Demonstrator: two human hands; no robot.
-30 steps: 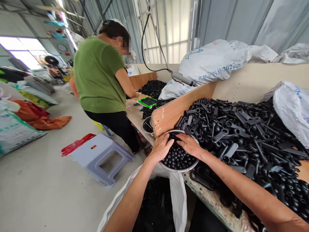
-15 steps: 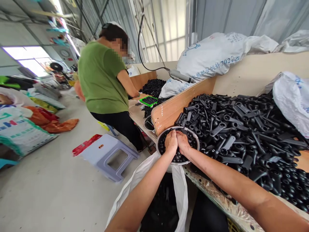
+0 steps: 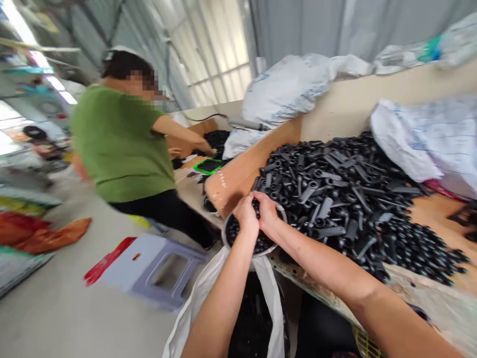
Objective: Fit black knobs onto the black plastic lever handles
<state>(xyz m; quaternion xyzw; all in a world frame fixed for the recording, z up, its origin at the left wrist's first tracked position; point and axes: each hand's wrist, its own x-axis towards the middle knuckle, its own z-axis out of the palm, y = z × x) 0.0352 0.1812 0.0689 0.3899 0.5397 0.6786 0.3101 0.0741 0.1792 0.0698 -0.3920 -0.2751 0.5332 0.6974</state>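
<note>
A round metal bowl [image 3: 282, 215] of small black balls stands at the bench's edge. Over it, my left hand [image 3: 246, 215] and my right hand [image 3: 266, 211] are cupped side by side, with black balls [image 3: 255, 205] held between them. The fingers of both curve inward around the balls. Right of the bowl lies a large heap of black plastic handles [image 3: 328, 184], with a spread of black balls [image 3: 421, 248] at its near right. Under my forearms an open white sack [image 3: 270, 293] holds dark parts.
A person in a green shirt [image 3: 122, 144] reaches over the bench at left, near a green-rimmed tray [image 3: 206, 166]. A wooden divider [image 3: 238, 169] slants behind the bowl. White sacks [image 3: 286, 89] lie behind it. A plastic stool [image 3: 149, 263] stands on the floor.
The view has swung to the right and blurred. My hands have risen slightly, with balls now showing between them. The person in green has extended an arm farther over the bench.
</note>
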